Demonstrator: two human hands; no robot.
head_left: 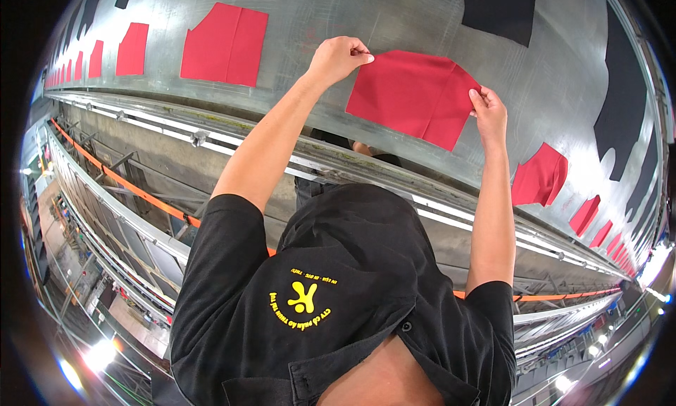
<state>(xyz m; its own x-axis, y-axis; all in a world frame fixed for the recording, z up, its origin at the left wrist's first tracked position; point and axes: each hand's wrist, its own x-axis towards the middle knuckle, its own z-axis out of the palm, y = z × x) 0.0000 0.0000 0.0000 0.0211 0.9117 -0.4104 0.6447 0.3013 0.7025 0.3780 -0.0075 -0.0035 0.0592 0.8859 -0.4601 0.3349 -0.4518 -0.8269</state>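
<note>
Left hand (pixel 343 57) and right hand (pixel 488 110) each pinch an edge of the red cloth (pixel 412 92) over the grey table (pixel 422 26) — the black shirt (pixel 380 265) carries a yellow emblem (pixel 304 293), lettering (pixel 314 276) above and below it.

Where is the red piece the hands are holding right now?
In the head view, the red piece is above and right of centre, over the grey table, between the left hand and the right hand.
</note>
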